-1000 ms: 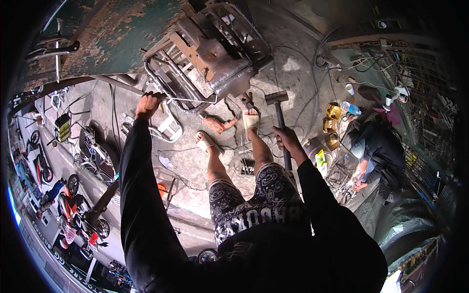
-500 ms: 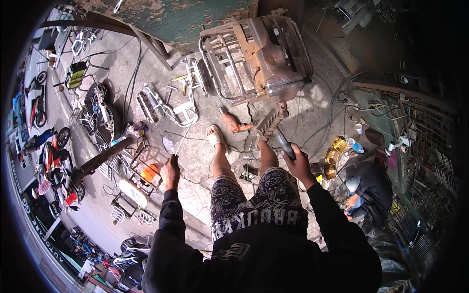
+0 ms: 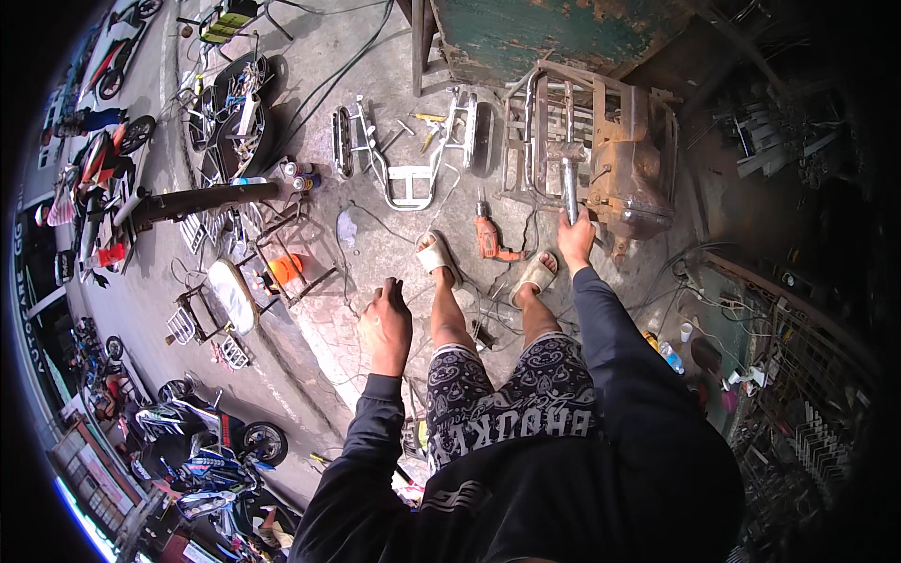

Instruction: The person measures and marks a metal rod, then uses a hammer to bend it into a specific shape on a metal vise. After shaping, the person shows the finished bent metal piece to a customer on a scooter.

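Head view: right hand [image 3: 575,236] closed around grey metal hammer handle [image 3: 569,188], head held against rusty metal frame [image 3: 601,141] standing on concrete floor [image 3: 375,253]. Left hand [image 3: 387,324] empty, fingers loosely curled, hung over floor. Orange power drill [image 3: 488,236] lying between sandalled feet [image 3: 439,255].

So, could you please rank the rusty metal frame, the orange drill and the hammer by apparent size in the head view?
1. Rusty metal frame, clearly largest.
2. and 3. Hammer, gripped in the right hand, and orange drill look alike; the raised hammer is nearer the camera, so unranked.
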### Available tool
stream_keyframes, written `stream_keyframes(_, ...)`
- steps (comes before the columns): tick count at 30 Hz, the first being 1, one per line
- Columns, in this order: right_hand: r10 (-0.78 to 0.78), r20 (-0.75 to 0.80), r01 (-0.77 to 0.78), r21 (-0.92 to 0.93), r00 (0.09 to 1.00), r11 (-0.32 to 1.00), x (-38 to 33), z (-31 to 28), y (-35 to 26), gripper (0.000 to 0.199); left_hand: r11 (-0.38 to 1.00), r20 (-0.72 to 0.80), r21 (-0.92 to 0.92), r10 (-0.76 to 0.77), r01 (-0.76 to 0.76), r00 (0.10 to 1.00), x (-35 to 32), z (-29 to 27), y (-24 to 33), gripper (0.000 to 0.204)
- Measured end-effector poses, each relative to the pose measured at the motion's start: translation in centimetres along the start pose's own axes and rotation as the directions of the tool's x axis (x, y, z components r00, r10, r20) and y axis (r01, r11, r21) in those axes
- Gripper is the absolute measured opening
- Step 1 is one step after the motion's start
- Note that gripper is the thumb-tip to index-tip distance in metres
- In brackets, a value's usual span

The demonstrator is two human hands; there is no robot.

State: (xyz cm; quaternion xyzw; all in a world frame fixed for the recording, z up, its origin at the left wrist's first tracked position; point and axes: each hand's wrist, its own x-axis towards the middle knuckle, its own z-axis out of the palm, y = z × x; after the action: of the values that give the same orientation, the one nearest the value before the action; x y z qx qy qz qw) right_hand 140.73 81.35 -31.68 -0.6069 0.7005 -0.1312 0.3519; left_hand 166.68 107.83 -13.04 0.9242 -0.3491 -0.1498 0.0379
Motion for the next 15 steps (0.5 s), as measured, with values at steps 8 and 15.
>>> stream_keyframes(8,0.032,0.074,-0.047,0.209,0.997,0.977,-10.2,-4.1,-0.5,0.031,0.998,0.172,0.005,0.061,-0.063,0.983,1.4,-0.1,0.8,0.023)
stream_keyframes(15,0.342,0.289,-0.445,0.66,0.894,0.606,-17.6,-13.4,4.0,0.031,0.722,0.433,-0.541,0.678,-0.431,0.594,-0.2,11.0,13.7,0.033)
